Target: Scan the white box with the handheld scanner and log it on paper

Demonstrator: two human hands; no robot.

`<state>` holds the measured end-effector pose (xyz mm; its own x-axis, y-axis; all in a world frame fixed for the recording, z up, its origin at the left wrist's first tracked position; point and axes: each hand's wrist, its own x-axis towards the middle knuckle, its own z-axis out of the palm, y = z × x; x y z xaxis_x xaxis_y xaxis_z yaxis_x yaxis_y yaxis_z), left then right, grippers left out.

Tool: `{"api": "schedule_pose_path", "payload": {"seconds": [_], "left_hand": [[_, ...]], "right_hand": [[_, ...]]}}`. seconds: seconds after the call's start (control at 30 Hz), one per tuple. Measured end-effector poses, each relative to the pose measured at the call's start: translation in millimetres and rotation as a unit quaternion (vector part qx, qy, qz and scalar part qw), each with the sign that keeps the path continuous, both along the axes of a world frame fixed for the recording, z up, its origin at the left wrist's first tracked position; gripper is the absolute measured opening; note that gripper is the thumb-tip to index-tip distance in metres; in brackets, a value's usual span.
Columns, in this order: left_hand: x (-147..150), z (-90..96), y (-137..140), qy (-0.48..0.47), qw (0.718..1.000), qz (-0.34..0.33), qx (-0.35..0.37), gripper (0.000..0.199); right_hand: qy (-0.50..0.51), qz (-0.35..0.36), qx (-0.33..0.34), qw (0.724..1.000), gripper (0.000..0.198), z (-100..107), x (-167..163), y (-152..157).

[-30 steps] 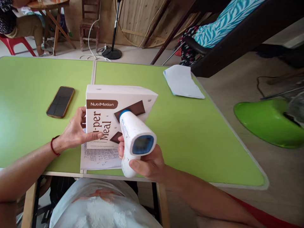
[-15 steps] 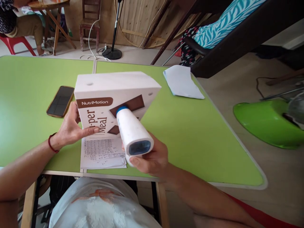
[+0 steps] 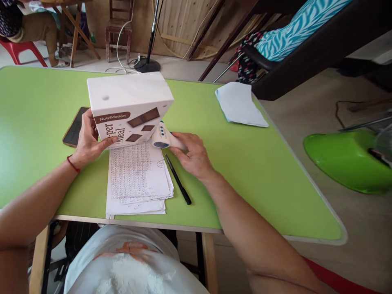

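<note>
My left hand point(image 3: 92, 141) grips the left side of a white box point(image 3: 130, 96) printed "NutriMotion", with its thumb across the front. The box is tilted and held at the far end of some handwritten papers point(image 3: 134, 175). My right hand point(image 3: 194, 157) is closed around the handle of a white, blue-trimmed infrared thermometer point(image 3: 161, 136). That thermometer lies low by the box's right lower edge; whether the two touch, I cannot tell. A black pen point(image 3: 178, 179) rests right of the papers, below my right hand.
A phone point(image 3: 75, 128) lies partly behind my left hand. More white paper point(image 3: 240, 104) is at the green table's point(image 3: 260, 175) far right corner. Beyond stand a fan base point(image 3: 147, 65), a wooden chair point(image 3: 119, 30) and a green chair point(image 3: 343, 163). A person point(image 3: 39, 28) sits at the far left.
The thermometer has gone from in front of the box's printed face down to its lower right. The box has shifted left and away, uncovering more of the papers and the pen.
</note>
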<state>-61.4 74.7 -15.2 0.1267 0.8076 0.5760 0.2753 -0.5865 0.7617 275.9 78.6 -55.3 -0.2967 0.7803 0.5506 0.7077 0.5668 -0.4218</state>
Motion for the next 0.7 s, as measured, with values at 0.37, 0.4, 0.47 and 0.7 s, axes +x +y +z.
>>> {"api": "schedule_pose_path", "payload": {"seconds": [0.37,0.4,0.47,0.7], "left_hand": [[-7,-16.0,17,0.03,0.999,0.003,0.019,0.082],[-8,-16.6,17,0.042,0.999,0.008,0.02,0.081],[-9,-16.5,15,0.067,0.997,0.015,0.026,0.08],[4,4.4,-10,0.086,0.983,0.135,0.094,0.09]], "right_hand": [[-0.03,-0.035,0.004,0.999,0.03,6,-9,1],[-0.028,-0.043,0.013,0.999,0.027,12,-9,-4],[-0.032,-0.048,-0.003,0.998,0.017,24,-8,-17],[-0.127,0.05,-0.168,0.976,0.013,41,2,-43]]}}
